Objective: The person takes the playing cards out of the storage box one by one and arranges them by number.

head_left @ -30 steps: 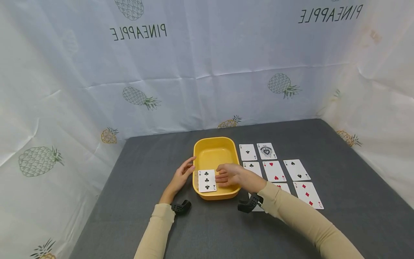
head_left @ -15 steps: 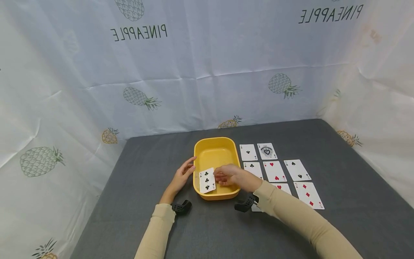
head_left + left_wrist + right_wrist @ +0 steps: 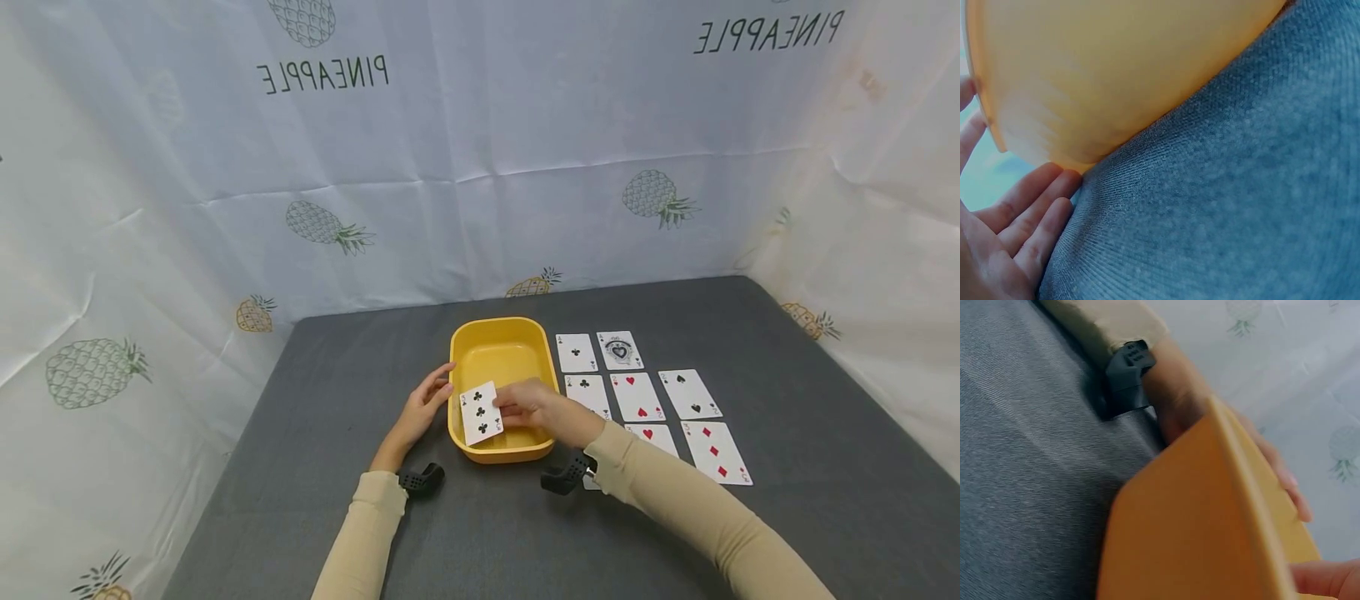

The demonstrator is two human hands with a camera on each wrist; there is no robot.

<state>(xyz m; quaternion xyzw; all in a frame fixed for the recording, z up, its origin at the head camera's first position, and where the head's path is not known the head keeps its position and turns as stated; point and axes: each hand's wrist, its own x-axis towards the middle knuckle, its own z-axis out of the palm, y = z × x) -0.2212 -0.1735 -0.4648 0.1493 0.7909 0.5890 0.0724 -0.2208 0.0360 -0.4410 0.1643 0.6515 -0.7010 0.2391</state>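
Observation:
A yellow plastic tray (image 3: pixel 501 327) stands on the grey cloth-covered table. My right hand (image 3: pixel 528 408) is inside it and pinches the right edge of a three of clubs playing card (image 3: pixel 480 414), face up and slightly tilted. The right wrist view catches just a fingertip (image 3: pixel 1329 578) of this hand past the tray wall. My left hand (image 3: pixel 420 414) touches the tray's left side with fairly straight fingers. In the left wrist view, fingertips (image 3: pixel 975 125) touch the rim while other fingers (image 3: pixel 1029 219) lie low beside the outer wall.
Face-up cards lie in rows right of the tray, among them an ace of clubs (image 3: pixel 576 353), a two of hearts (image 3: pixel 637 396), a two of spades (image 3: pixel 689 393) and a three of diamonds (image 3: pixel 716 452). My right forearm partly covers some. A white pineapple-print curtain (image 3: pixel 465 233) hangs behind.
My right fingers have closed on the three of clubs, which has turned a little counterclockwise. The left hand and the tray have stayed in place.

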